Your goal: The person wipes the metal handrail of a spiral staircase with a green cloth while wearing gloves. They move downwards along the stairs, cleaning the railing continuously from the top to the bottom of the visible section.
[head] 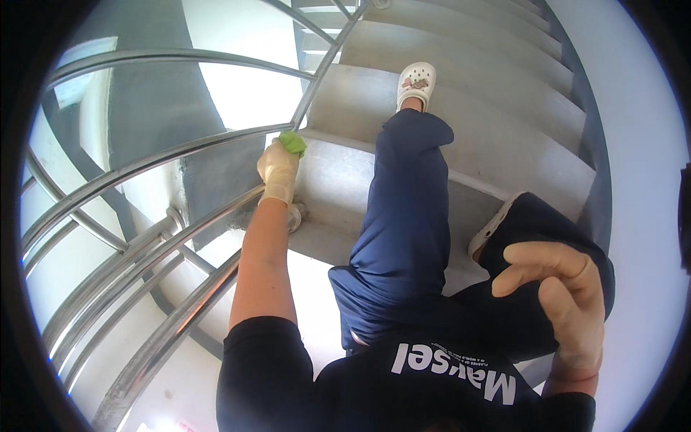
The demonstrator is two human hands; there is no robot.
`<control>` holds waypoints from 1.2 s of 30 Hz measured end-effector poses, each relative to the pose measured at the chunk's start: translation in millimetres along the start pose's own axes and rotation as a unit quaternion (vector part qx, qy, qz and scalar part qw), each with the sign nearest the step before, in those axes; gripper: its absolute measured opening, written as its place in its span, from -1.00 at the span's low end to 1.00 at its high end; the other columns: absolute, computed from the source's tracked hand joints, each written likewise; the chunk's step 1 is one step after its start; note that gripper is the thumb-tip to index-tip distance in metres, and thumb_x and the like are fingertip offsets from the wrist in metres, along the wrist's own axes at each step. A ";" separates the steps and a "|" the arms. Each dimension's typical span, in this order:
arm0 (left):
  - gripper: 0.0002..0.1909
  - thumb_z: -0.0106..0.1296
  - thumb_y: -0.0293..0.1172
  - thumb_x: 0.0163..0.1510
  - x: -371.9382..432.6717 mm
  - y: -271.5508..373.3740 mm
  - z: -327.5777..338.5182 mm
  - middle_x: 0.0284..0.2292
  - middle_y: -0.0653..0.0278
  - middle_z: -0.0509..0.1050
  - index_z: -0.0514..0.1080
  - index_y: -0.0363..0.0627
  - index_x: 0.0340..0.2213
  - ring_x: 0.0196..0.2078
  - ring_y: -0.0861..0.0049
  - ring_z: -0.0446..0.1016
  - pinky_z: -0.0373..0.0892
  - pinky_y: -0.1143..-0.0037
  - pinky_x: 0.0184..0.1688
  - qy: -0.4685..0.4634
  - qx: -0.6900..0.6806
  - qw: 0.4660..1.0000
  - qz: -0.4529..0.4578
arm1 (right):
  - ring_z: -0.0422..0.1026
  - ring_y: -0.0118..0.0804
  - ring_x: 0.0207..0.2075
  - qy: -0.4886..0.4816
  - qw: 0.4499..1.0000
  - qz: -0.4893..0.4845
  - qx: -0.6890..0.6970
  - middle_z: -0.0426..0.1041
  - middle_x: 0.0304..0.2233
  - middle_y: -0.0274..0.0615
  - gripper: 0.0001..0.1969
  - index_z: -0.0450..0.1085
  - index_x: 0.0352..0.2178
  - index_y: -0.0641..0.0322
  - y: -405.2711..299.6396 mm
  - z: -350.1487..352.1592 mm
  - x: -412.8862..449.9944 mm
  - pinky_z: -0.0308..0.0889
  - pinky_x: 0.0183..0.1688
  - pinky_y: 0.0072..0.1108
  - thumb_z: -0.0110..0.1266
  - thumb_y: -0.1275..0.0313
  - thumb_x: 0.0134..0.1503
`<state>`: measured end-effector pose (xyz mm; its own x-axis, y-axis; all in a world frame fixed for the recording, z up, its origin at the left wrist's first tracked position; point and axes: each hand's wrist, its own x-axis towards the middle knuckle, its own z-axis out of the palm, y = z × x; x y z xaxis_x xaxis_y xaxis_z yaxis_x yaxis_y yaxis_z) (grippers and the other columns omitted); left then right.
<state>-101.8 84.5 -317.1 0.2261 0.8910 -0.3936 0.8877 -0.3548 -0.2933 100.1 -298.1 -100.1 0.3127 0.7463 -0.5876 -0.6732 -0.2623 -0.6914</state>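
Observation:
My left hand, in a pale rubber glove, is closed around a bright green cloth. It is at a metal bar of the stair railing, where that bar meets a slanting post. Part of the cloth is hidden inside my fist. Over my bent knee, my right hand wears a similar glove. Its fingers are curled but apart, with nothing between them.
Grey concrete steps rise ahead, bordered on the right by a white wall. One foot, in a white clog, is on a higher step. Curved steel rails run along the left, with an open stairwell beyond.

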 end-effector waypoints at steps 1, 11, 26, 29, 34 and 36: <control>-0.57 0.06 -0.08 -0.07 3.7 0.5 -4.0 -0.27 0.12 0.51 0.41 -0.13 -0.23 -0.21 0.28 0.50 0.40 0.44 -0.16 -0.001 -0.003 1.000 -0.005 | 0.43 -0.32 -0.21 -0.005 1.000 0.002 -0.004 0.48 -0.33 -0.10 -0.69 0.34 -0.14 0.45 -0.8 0.5 2.0 0.25 -0.03 -0.52 -0.03 0.53 0.06; -0.49 0.05 0.00 -0.10 39.4 -7.2 4.6 -0.31 0.03 0.51 0.48 -0.26 -0.30 -0.22 0.23 0.50 0.38 0.42 -0.16 -0.102 -0.077 0.992 -0.023 | 0.44 -0.37 -0.23 -0.068 0.993 0.038 -0.087 0.48 -0.29 -0.11 -0.65 0.29 -0.07 0.36 -6.8 4.1 10.1 0.29 -0.09 -0.60 -0.03 0.53 0.07; -0.42 0.11 -0.44 -0.22 9.8 -14.5 7.7 -0.10 0.28 0.32 0.28 -0.02 -0.06 0.00 0.30 0.28 0.23 0.33 0.03 0.334 0.089 0.834 0.429 | 0.45 -0.31 -0.20 -0.141 0.976 0.007 -0.163 0.47 -0.26 -0.05 -0.60 0.27 -0.06 0.38 -8.2 -8.5 0.5 0.29 -0.08 -0.57 0.06 0.50 0.04; -0.44 0.02 -0.34 -0.07 14.6 32.3 -19.9 -0.10 0.17 0.33 0.19 -0.17 0.00 -0.03 0.30 0.33 0.27 0.34 -0.04 0.166 0.198 0.905 0.337 | 0.45 -0.23 -0.18 -0.135 0.973 0.019 -0.184 0.48 -0.26 -0.02 -0.59 0.29 -0.09 0.42 -21.9 -12.3 11.3 0.27 -0.04 -0.54 0.04 0.48 -0.02; -0.51 -0.15 -0.32 0.08 70.4 48.6 38.2 -0.18 0.13 0.41 0.14 -0.30 0.01 -0.21 0.32 0.47 0.37 0.40 -0.19 0.006 0.226 0.965 0.132 | 0.45 -0.18 -0.17 -0.114 0.978 0.039 -0.172 0.47 -0.25 0.03 -0.58 0.29 -0.10 0.43 -36.0 -10.9 30.4 0.28 -0.04 -0.53 0.05 0.48 -0.03; -0.63 -0.17 -0.34 0.11 87.9 62.0 42.1 -0.25 0.15 0.46 0.24 -0.26 -0.07 -0.22 0.36 0.49 0.40 0.41 -0.21 0.008 0.160 0.987 0.019 | 0.45 -0.18 -0.17 -0.104 0.977 0.040 -0.182 0.47 -0.25 0.03 -0.59 0.29 -0.10 0.43 -40.1 -17.6 35.3 0.28 -0.04 -0.52 0.05 0.48 -0.03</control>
<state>-43.8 128.9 -406.5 0.2651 0.8789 -0.3965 0.7077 -0.4567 -0.5391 150.0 -272.0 -100.6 0.0996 0.8131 -0.5736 -0.3957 -0.4965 -0.7726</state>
